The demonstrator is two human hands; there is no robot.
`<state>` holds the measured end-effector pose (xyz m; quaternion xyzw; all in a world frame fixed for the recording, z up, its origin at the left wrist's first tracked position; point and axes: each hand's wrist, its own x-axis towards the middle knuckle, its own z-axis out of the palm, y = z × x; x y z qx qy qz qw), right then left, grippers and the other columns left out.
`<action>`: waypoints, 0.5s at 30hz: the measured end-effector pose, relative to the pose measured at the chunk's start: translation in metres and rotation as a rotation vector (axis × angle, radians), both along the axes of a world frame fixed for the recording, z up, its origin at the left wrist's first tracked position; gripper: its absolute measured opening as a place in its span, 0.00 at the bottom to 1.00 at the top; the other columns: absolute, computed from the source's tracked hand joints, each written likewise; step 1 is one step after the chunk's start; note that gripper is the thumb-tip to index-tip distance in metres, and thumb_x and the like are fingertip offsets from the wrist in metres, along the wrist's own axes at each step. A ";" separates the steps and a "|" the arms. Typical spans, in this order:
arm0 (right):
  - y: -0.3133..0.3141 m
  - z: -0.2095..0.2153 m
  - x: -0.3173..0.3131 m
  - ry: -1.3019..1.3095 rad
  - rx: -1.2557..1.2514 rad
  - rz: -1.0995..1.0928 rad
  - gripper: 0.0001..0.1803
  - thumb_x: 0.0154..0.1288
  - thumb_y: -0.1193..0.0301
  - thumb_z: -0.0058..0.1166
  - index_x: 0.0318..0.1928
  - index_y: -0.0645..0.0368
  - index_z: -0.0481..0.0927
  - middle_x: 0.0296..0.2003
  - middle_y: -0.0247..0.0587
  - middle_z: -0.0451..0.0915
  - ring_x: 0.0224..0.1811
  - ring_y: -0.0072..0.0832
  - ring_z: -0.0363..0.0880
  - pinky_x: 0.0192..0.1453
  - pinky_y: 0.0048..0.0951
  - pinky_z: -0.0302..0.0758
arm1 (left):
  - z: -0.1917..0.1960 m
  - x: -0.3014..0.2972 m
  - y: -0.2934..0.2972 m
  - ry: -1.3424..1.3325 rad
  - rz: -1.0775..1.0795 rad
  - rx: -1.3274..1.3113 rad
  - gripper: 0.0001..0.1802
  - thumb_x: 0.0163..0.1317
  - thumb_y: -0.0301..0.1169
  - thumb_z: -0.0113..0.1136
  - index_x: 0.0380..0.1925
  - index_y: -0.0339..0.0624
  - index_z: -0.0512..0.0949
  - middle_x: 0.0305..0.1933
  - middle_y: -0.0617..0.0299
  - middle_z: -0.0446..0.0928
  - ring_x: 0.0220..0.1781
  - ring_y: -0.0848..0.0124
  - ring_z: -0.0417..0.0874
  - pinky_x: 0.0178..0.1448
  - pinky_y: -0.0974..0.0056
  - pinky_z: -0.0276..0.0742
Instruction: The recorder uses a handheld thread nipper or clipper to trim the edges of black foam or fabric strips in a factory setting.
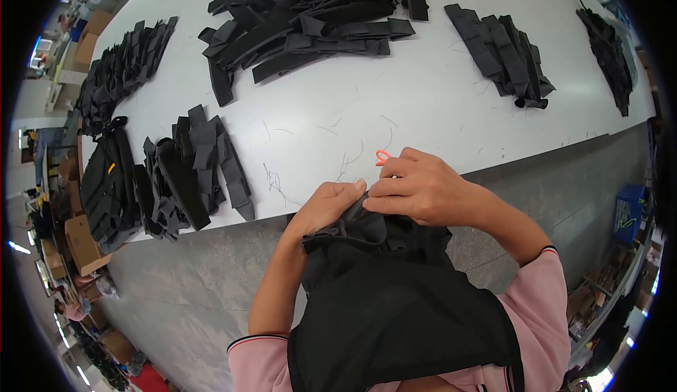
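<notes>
At the near edge of the table, my left hand (326,207) pinches a dark fabric piece (356,216), its thumb pressed along the top. The rest of the cloth bunches over my lap, against my black apron (402,307). My right hand (423,191) is closed beside it, fingertips at the same fabric. An orange loop (382,157) sticks out past the right fingers, like the handle of a small tool; its other end is hidden in the hand.
Black fabric strips lie in a big pile (310,25) at the far middle and a smaller stack (501,57) at the right. More strips (194,166) and a black bundle (109,187) sit left. Loose threads (275,180) dot the white table (416,103). A blue crate (627,212) stands far right.
</notes>
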<state>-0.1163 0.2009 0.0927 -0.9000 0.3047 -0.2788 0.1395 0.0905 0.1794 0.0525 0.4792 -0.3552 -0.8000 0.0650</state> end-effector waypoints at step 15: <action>0.025 -0.008 -0.007 -0.325 0.580 -0.188 0.13 0.49 0.78 0.62 0.38 0.56 0.81 0.31 0.33 0.73 0.31 0.25 0.73 0.34 0.24 0.69 | 0.002 -0.001 0.001 -0.014 -0.115 0.010 0.23 0.66 0.45 0.52 0.27 0.33 0.79 0.23 0.67 0.74 0.25 0.81 0.68 0.29 0.72 0.66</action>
